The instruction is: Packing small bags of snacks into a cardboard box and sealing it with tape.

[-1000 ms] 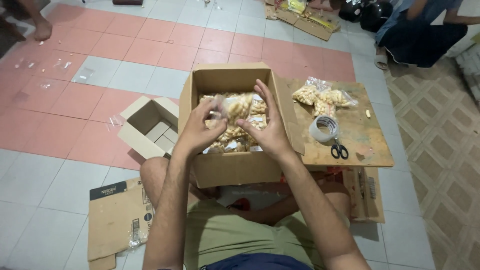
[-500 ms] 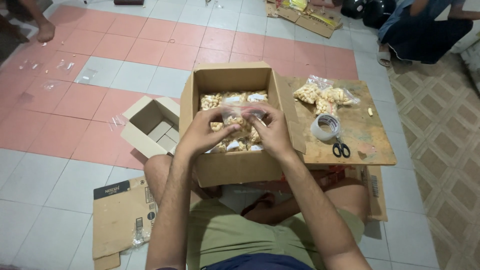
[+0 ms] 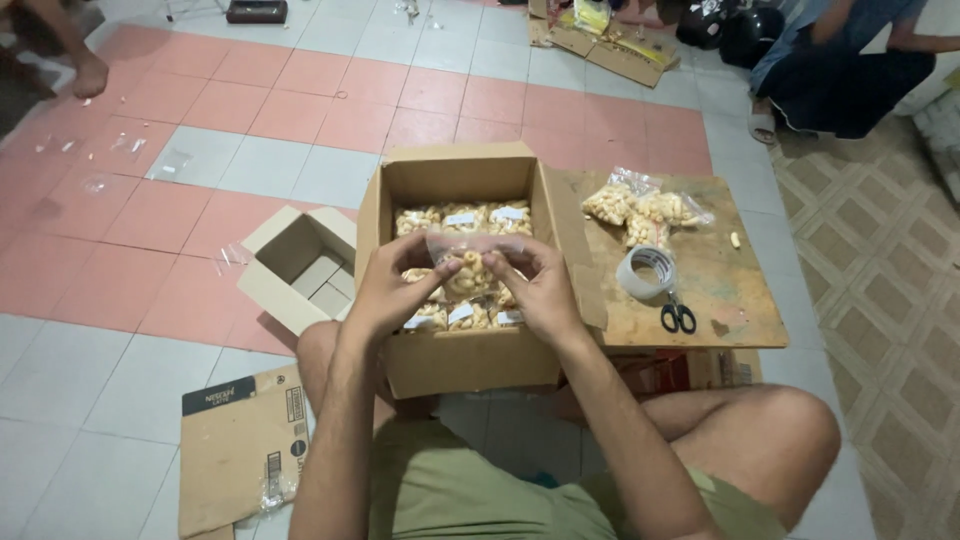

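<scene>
One clear snack bag [image 3: 470, 262], filled with pale curled crackers, is held over the middle of the open cardboard box [image 3: 440, 180], pinched at its top edge by both hands: the left hand [image 3: 390, 285] has its grip closed on the bag's left corner and the right hand [image 3: 540, 285] has its grip closed on the right corner. Beneath it the box holds rows of packed bags [image 3: 465, 218] along its far and near walls, too crowded to count. On the wooden board [image 3: 720, 290] at the box's right edge lie about three loose bags [image 3: 645, 210] near the far corner, one tape roll [image 3: 645, 272] and one pair of scissors [image 3: 678, 317]. One small empty box [image 3: 300, 268] sits on the floor to the left. Half a second ago the hands were lower, among the packed bags; now the bag is lifted clear.
</scene>
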